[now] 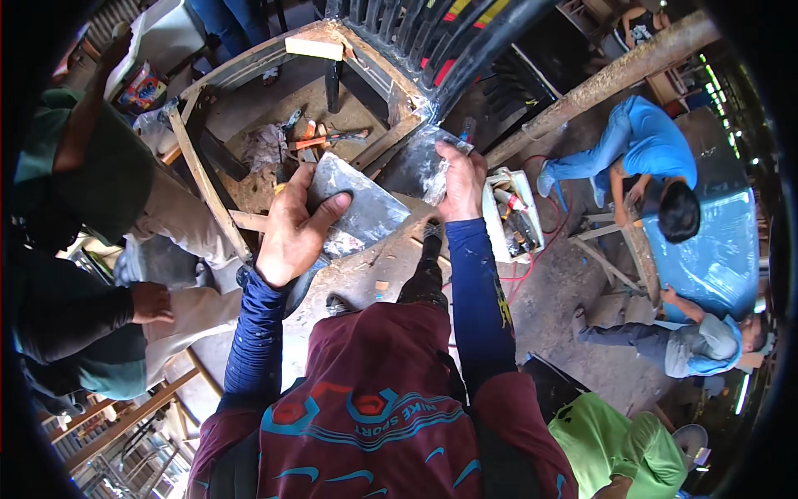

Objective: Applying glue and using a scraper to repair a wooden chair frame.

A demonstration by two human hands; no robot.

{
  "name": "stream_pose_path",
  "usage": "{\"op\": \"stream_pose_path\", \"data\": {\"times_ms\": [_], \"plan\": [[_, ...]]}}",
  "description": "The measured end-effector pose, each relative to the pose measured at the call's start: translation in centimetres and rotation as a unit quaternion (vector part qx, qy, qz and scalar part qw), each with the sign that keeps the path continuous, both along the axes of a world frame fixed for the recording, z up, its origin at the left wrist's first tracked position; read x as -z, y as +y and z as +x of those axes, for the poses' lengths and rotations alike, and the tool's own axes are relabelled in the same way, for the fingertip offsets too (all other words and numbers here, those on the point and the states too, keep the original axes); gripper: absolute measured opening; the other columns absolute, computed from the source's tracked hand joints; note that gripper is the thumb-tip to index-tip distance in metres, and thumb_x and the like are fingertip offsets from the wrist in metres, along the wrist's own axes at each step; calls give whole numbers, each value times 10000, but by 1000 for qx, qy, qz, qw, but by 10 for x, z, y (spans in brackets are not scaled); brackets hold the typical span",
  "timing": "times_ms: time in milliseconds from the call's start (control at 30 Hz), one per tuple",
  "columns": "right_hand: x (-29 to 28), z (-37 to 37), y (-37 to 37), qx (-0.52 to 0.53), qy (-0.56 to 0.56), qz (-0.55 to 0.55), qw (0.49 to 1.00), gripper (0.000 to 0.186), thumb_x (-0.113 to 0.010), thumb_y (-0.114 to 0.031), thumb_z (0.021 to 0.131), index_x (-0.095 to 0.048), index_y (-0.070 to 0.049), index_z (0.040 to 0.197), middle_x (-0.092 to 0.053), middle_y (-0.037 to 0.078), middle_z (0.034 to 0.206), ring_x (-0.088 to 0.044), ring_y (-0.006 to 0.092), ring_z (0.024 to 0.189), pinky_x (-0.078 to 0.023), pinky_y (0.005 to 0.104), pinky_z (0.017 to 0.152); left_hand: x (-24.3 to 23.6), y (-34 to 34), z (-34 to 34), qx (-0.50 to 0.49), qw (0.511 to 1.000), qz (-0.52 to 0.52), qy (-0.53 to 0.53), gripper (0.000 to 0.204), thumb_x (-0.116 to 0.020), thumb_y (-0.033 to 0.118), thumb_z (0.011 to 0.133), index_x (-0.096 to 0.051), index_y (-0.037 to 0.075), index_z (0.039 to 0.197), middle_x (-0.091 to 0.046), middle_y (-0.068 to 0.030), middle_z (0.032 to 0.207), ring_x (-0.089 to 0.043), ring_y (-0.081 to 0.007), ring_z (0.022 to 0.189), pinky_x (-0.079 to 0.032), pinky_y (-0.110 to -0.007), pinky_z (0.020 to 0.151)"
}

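My left hand [293, 231] is closed on a thin grey putty spreader [364, 206], its thumb lying across the face; whitish paste smears the spreader's surface and edge. Gripped in my right hand [463, 183] is a second grey spreader [413, 160] with a thick patch of pale paste near the fingers. The two flat blades are close to each other, tilted, in front of my chest. Just beyond them stands a wooden seat frame [204, 179] with an open middle and dark slats [416, 37] at its back corner.
Inside the frame lie orange-handled tools [320, 137] and a crumpled rag [264, 148]. A white bin of tools [536, 237] stands right of my right forearm, beside a red hose [565, 218]. People stand close at left; others work at right near a plastic-wrapped blue panel [706, 249].
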State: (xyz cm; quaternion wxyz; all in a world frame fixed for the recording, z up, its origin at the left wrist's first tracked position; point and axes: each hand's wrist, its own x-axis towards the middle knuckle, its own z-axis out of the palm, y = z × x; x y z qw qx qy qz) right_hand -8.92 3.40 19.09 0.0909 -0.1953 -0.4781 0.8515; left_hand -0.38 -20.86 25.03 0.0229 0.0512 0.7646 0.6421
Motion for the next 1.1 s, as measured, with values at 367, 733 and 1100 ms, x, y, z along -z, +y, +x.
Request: {"op": "stream_pose_path", "data": {"times_ms": [367, 733, 1100], "plan": [[-80, 81, 42, -111, 256, 588, 759, 316, -615, 3, 920, -655, 31, 1232, -698, 155, 1113, -676, 257, 1009, -525, 329, 903, 10, 13, 39, 98, 975, 188, -64, 263, -688, 106, 959, -566, 8, 1170, -650, -28, 986, -586, -108, 897, -477, -274, 823], [-82, 140, 66, -369, 387, 720, 443, 460, -584, -93, 917, -607, -143, 1374, -534, 98, 1224, -534, 275, 1193, -323, 549, 1168, 57, 54, 17, 212, 902, 331, -176, 275, -692, 64, 946, -579, 21, 1193, -679, -11, 1034, -622, -76, 923, -499, -239, 830], [-14, 19, 99, -86, 343, 850, 391, 445, -597, -110, 867, -611, -152, 1310, -546, 98, 1227, -520, 301, 1151, -392, 541, 1012, 36, 44, 22, 113, 941, 264, -178, 351, -719, 68, 924, -569, -8, 1232, -679, -27, 1035, -636, -98, 930, -506, -257, 866]]}}
